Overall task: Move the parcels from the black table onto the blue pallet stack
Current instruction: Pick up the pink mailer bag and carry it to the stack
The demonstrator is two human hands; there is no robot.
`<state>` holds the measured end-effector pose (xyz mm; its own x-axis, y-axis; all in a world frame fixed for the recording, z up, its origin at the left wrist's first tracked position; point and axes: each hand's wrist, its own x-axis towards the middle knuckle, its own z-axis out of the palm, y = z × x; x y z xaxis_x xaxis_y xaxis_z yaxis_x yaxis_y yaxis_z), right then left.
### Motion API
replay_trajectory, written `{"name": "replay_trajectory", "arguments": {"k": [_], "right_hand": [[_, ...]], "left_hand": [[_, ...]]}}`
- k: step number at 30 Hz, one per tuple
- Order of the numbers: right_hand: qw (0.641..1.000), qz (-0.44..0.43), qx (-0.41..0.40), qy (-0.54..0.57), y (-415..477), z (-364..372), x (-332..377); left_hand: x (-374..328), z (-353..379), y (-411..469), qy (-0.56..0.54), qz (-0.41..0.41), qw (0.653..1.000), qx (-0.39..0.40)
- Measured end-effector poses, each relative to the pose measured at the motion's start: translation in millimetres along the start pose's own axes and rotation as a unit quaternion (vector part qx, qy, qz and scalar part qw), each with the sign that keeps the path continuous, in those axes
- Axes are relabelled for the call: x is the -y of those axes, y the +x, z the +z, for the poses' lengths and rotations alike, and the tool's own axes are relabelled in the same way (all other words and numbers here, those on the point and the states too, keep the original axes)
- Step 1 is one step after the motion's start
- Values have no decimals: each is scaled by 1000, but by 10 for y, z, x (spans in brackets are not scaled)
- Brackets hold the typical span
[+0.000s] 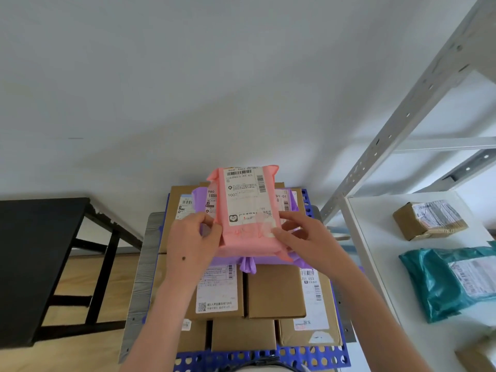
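the purple parcel (pixel 268 260) is mostly hidden under the pink parcel (pixel 249 237), whose white label (pixel 247 194) reads "t007" among print too blurred to read, while the left hand (pixel 190 242) and right hand (pixel 308 237) pinch its near corners atop the cardboard boxes (pixel 273 291) on the blue pallet stack (pixel 268 358).

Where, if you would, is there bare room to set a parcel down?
Crowded: cardboard boxes cover the blue pallet, purple parcel and pink parcel on top. Bare: white shelf left of the brown box and teal bag; the black table, where visible.
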<state>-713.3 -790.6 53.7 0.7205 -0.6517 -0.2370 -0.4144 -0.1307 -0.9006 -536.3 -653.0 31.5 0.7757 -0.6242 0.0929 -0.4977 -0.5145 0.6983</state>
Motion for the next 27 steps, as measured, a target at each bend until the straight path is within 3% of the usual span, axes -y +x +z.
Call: {"name": "replay_trajectory", "arguments": {"k": [3,7,11,15,24,27], "right_hand": [[996,-16,-74,-43,64,-40,-40],[987,-4,-154,-54,171,-88,-170],[989,100,-108,27,244,-30,-282],[990,90,-91,63,219,85,-308],[994,64,-88,8,229,164,-263],[989,44,-116,-84,186,162,-225]], "left_hand": [[41,-1,59,15,-29,999,-8],[89,6,88,-89,-102,990,30],[130,65,73,-219,-158,961,60],[185,77,77,-289,-173,940,64],[179,39,-7,-252,-157,951,89],[130,5,-28,-239,-148,958,63]]}}
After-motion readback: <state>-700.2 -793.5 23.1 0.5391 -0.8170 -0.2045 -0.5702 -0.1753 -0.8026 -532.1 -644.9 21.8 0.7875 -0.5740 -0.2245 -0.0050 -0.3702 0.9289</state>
